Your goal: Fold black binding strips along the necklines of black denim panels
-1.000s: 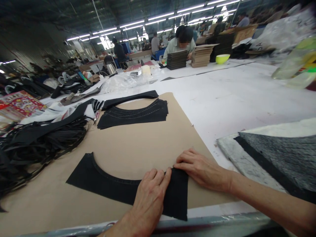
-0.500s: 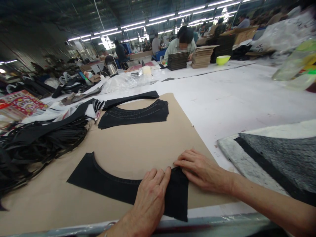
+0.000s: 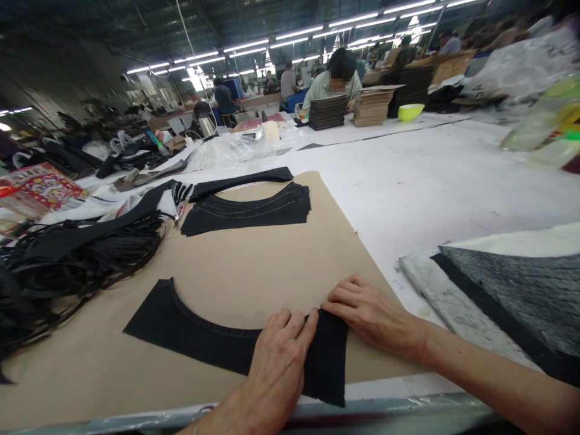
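Observation:
A curved black fabric piece [image 3: 190, 335] lies flat on a tan cardboard sheet [image 3: 254, 266] near the table's front edge. My left hand [image 3: 278, 362] rests flat on its right part, fingers stretched out and close together. My right hand [image 3: 369, 314] presses its fingertips on the piece's upper right corner, fingers extended. Neither hand grips anything. Farther back on the cardboard sits a stack of like curved black pieces [image 3: 247, 208].
A tangle of black strips [image 3: 67, 260] fills the left. Grey and black felt sheets [image 3: 502, 290] lie at right. Clear plastic [image 3: 226, 151], a green bowl [image 3: 410, 112], stacked boards [image 3: 326, 112] and a seated person [image 3: 335, 81] are beyond on the white table [image 3: 421, 181].
Almost nothing: both hands stay on the fabric's right end, the right hand's fingertips shifting very slightly along the corner.

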The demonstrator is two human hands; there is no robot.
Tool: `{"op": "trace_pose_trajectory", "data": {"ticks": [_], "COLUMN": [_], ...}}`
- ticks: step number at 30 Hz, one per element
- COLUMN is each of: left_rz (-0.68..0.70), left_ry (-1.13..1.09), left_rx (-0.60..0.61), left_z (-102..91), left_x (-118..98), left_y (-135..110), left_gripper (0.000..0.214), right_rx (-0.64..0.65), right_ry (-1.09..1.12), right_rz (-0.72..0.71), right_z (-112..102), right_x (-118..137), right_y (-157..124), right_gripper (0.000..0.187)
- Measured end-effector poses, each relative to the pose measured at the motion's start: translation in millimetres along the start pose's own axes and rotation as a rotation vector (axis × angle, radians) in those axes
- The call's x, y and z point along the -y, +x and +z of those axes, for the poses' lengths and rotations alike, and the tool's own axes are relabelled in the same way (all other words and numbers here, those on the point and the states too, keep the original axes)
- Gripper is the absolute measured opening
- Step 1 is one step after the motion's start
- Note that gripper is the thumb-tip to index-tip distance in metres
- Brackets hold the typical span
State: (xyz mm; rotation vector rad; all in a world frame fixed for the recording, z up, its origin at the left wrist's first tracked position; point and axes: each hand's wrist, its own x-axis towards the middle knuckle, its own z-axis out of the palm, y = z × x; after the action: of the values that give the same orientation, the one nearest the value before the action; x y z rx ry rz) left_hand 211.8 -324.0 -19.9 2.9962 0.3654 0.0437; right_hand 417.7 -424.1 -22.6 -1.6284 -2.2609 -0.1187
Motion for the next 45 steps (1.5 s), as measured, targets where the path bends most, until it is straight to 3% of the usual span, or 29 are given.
{"op": "trace_pose_trajectory", "data": {"ticks": [9, 15, 22, 27, 29, 36, 42, 45], "left_rz": [0.05, 0.113, 0.091, 0.094, 0.095, 0.08, 0.084, 0.079], "left_ry": [0.119, 0.224, 0.225, 0.224, 0.221, 0.228, 0.186, 0.168], "left_rx": [-0.008, -0.077, -0.117, -0.138, -0.144, -0.149, -0.162, -0.17], "left_z": [-0.6, 0.4, 2.2, 5.1, 5.4, 5.5, 2.9, 1.5], "left_x": [-1.3, -5.3, -9.0, -8.5, -8.8, -10.3, -10.0, -9.7], "left_y": [2.3, 2.8, 0.7, -0.1, -0.9, -3.9, -4.4, -4.5], "left_gripper": [0.055, 0.049, 0.05, 0.049, 0.05, 0.048, 0.049, 0.049], "right_rx": [-0.034, 0.045, 0.092, -0.019, -0.033, 0.006, -0.054, -0.021], "right_ry": [-0.028, -0.007, 0.157, 0.2, 0.189, 0.135, 0.125, 0.081], "right_rz": [-0.029, -0.042, 0.115, 0.307, 0.323, 0.316, 0.495, 0.45], "right_z": [-0.5, -5.1, -9.3, -8.9, -8.7, -3.2, -3.3, -5.9], "right_x": [0.4, 2.9, 5.6, 9.9, 15.1, 37.6, 38.7, 42.6], "right_y": [-0.3, -3.4, -12.6, -16.3, -14.1, -8.6, -9.3, -6.9], "right_gripper": [0.026, 0.03, 0.044, 0.055, 0.056, 0.05, 0.04, 0.039]}}
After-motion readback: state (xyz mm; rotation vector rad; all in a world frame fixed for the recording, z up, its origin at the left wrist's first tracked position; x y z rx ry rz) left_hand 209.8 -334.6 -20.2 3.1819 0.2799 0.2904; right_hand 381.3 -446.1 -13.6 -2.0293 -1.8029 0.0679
